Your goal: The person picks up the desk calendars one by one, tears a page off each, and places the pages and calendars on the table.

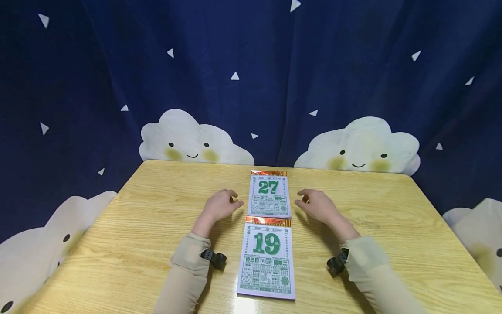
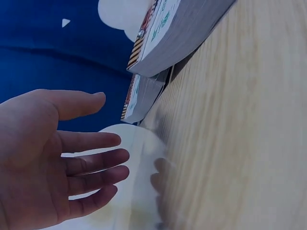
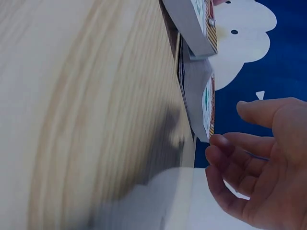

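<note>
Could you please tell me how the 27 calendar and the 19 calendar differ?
The 27 calendar lies between the left hand and right hand; the 19 calendar lies nearer the head camera. The 27 calendar looks smaller in the head view than the 19 calendar. Both lie face up, white with green print and red along the top.
</note>
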The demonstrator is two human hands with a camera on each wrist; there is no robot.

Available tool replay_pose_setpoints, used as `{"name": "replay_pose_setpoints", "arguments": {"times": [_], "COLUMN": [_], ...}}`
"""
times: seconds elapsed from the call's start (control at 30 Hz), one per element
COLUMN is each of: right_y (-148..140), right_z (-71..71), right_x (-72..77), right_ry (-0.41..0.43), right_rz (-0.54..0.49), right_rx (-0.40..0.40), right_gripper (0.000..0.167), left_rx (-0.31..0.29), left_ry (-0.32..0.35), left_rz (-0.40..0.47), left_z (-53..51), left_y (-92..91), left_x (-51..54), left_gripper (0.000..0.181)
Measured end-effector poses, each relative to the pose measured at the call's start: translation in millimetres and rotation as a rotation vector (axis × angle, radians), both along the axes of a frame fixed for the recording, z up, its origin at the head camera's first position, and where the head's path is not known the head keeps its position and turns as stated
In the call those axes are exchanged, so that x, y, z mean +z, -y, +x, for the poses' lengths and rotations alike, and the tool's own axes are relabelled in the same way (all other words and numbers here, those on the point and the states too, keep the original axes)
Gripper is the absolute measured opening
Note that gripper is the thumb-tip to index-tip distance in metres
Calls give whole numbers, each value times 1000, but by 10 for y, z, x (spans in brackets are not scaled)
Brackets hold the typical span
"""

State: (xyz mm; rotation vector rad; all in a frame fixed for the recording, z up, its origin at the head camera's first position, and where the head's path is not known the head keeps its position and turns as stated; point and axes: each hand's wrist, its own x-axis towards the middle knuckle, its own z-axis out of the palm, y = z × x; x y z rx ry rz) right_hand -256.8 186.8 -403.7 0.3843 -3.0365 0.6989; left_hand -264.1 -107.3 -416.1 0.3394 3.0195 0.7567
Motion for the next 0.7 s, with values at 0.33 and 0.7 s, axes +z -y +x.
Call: {"name": "replay_pose_setpoints", "arguments": {"times": [0.33, 0.7], "right_y": [154, 267], "right_z": [-18, -44], "right_x": [-102, -180], "right_ry": [95, 175], "right_rz": [-67, -128], "right_rx": [0, 9], "right_gripper": [49, 26], "left_rx": [2, -41], "left_ry": [74, 102], "left_rz": [52, 67], "left_z": [-2, -24], "left_y": [-154, -301], "left_x": [-15, -31], "left_gripper": [42, 48]}}
